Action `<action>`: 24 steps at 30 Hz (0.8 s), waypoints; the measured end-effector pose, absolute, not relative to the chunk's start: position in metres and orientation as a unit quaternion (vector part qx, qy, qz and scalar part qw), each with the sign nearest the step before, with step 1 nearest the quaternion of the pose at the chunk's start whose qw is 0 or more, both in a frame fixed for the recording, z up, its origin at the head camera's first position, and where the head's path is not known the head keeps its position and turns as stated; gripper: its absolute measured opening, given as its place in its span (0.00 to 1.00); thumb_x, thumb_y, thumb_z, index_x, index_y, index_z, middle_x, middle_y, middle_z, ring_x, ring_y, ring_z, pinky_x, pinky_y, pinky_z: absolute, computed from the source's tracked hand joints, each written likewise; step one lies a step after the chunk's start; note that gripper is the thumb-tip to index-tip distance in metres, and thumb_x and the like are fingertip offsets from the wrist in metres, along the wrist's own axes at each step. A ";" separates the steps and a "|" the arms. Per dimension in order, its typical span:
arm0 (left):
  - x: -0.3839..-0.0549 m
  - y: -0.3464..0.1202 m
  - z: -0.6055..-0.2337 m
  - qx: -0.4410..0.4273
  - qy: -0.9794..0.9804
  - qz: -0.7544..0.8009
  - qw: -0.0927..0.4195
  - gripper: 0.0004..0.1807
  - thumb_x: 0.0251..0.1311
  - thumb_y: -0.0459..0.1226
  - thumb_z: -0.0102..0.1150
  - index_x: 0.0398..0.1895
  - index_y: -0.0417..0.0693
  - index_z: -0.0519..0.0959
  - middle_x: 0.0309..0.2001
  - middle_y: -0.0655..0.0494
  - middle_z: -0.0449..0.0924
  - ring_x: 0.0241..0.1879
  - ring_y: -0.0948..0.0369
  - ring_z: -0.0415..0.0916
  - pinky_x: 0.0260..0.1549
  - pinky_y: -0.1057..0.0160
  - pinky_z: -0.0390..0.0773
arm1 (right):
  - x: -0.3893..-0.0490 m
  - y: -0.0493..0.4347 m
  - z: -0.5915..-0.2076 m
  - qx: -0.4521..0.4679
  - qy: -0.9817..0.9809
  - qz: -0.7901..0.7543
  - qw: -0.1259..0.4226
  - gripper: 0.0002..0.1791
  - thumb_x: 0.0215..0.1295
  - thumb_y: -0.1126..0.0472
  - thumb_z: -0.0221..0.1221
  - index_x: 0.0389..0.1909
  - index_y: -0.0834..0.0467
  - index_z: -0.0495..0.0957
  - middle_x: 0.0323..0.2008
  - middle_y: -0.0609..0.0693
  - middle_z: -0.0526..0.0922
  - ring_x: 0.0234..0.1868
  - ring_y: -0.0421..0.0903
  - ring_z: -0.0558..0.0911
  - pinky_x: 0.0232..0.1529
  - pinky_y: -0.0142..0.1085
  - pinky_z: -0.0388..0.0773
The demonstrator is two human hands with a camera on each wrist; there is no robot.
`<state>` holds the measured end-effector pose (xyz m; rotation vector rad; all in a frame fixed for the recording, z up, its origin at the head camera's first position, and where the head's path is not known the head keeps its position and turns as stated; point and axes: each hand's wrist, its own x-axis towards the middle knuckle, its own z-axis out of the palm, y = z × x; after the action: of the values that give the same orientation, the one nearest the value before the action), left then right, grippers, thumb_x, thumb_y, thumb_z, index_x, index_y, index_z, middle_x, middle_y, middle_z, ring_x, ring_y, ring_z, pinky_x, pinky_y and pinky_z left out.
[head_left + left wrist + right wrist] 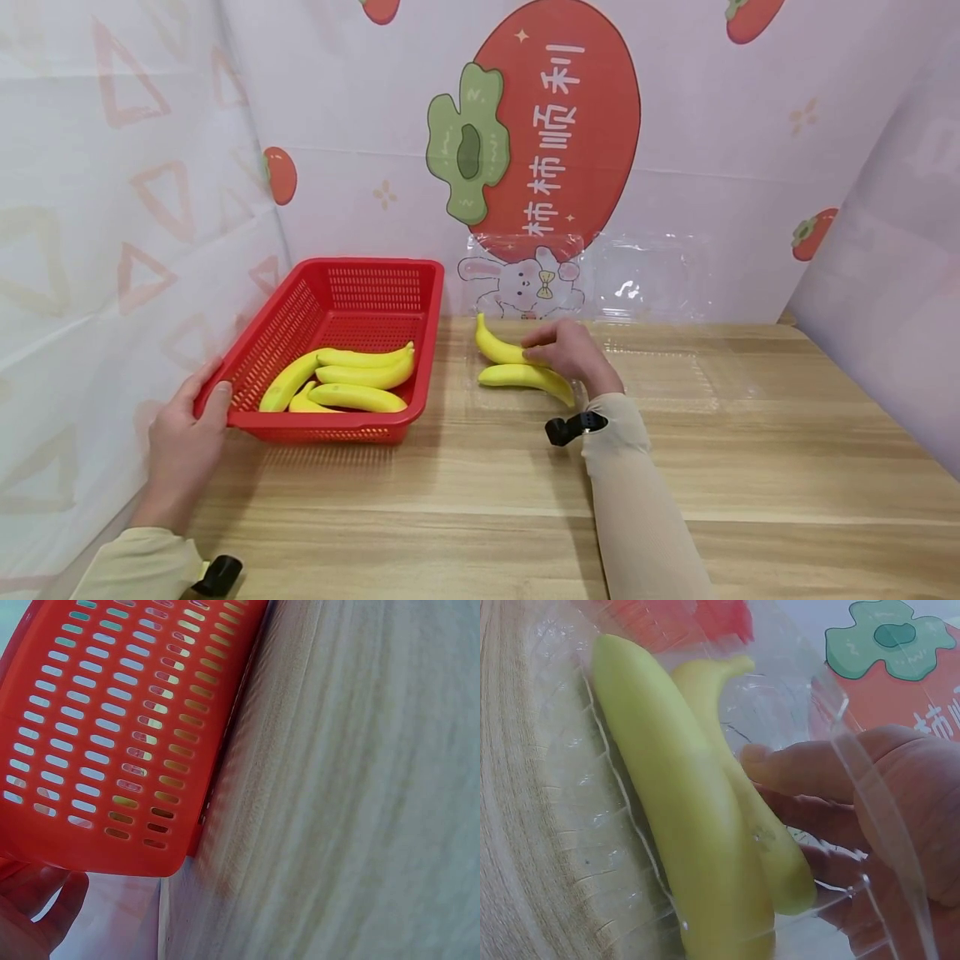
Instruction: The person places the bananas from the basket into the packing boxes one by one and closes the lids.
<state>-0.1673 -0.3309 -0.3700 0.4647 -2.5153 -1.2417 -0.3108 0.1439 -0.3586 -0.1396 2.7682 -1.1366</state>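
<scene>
At the left, my left hand (pixel 187 433) grips the near left corner of a red perforated basket (pixel 433 350), thumb over the rim. Several yellow bananas (pixel 352 398) lie in its near part. My right hand (pixel 573 354) holds the rear banana (pixel 495 346) near its right end, inside a clear plastic clamshell box (pixel 570 787). Right beside it, on the near side, lies a second banana (pixel 525 377). In the right wrist view the fingers partly go out of sight behind the rear banana (pixel 780 862).
Another clear plastic box (pixel 667 375) with its lid raised stands to the right. Both boxes back onto a printed cloth wall (pixel 697 150). Cloth also hangs at the left and right sides of the wooden table (pixel 465 517).
</scene>
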 end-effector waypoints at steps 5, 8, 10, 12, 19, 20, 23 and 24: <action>-0.167 -0.331 -0.370 0.162 -0.874 -0.432 0.148 0.34 0.81 0.54 0.40 0.86 0.63 0.55 0.82 0.41 0.62 0.74 0.40 0.68 0.69 0.52 0.74 | -0.309 0.142 -0.356 -0.046 0.918 -0.388 0.070 0.16 0.72 0.56 0.68 0.59 0.50 0.88 0.58 0.51 0.90 0.59 0.52 0.83 0.67 0.48 0.80; -0.167 -0.331 -0.370 0.162 -0.874 -0.433 0.149 0.34 0.81 0.54 0.40 0.86 0.63 0.55 0.82 0.41 0.62 0.73 0.41 0.68 0.69 0.55 0.74 | -0.309 0.142 -0.356 -0.046 0.914 -0.397 0.066 0.18 0.73 0.54 0.67 0.60 0.51 0.87 0.58 0.51 0.89 0.62 0.53 0.82 0.68 0.49 0.79; -0.167 -0.331 -0.371 0.162 -0.874 -0.433 0.148 0.34 0.81 0.54 0.40 0.86 0.63 0.55 0.82 0.41 0.62 0.73 0.41 0.68 0.68 0.55 0.74 | -0.309 0.142 -0.355 -0.046 0.911 -0.405 0.063 0.19 0.73 0.54 0.66 0.62 0.52 0.86 0.60 0.52 0.88 0.63 0.54 0.82 0.68 0.49 0.79; -0.167 -0.331 -0.371 0.161 -0.875 -0.433 0.147 0.34 0.81 0.55 0.40 0.86 0.63 0.55 0.82 0.41 0.62 0.73 0.41 0.68 0.68 0.55 0.75 | -0.309 0.142 -0.352 -0.044 0.907 -0.415 0.055 0.19 0.74 0.53 0.66 0.62 0.52 0.86 0.60 0.52 0.88 0.63 0.54 0.81 0.69 0.50 0.79; -0.167 -0.331 -0.370 0.162 -0.874 -0.434 0.147 0.34 0.81 0.54 0.40 0.86 0.63 0.55 0.82 0.42 0.62 0.74 0.40 0.68 0.70 0.52 0.73 | -0.305 0.144 -0.337 -0.054 0.894 -0.444 0.005 0.19 0.74 0.51 0.65 0.61 0.52 0.86 0.60 0.53 0.87 0.64 0.55 0.82 0.68 0.52 0.79; -0.167 -0.331 -0.370 0.162 -0.874 -0.434 0.147 0.34 0.81 0.54 0.40 0.86 0.63 0.55 0.82 0.42 0.62 0.74 0.40 0.68 0.71 0.51 0.72 | -0.304 0.144 -0.334 -0.058 0.892 -0.447 -0.008 0.19 0.74 0.51 0.65 0.61 0.53 0.86 0.60 0.53 0.88 0.63 0.56 0.82 0.68 0.52 0.80; -0.167 -0.331 -0.370 0.161 -0.874 -0.433 0.149 0.34 0.80 0.54 0.40 0.86 0.63 0.56 0.82 0.42 0.62 0.74 0.40 0.68 0.71 0.52 0.73 | -0.302 0.146 -0.325 -0.072 0.884 -0.459 -0.050 0.19 0.74 0.52 0.65 0.61 0.55 0.86 0.59 0.55 0.89 0.61 0.56 0.84 0.66 0.52 0.82; -0.167 -0.331 -0.370 0.161 -0.874 -0.433 0.149 0.34 0.80 0.54 0.40 0.86 0.63 0.56 0.82 0.41 0.62 0.74 0.40 0.68 0.71 0.53 0.73 | -0.301 0.147 -0.322 -0.077 0.881 -0.463 -0.064 0.19 0.74 0.52 0.65 0.61 0.55 0.86 0.58 0.55 0.89 0.61 0.56 0.85 0.66 0.52 0.82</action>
<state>-0.1669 -0.3307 -0.3700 0.4633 -2.5127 -1.2445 -0.3007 0.1466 -0.3215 -0.2518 2.8853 -1.5166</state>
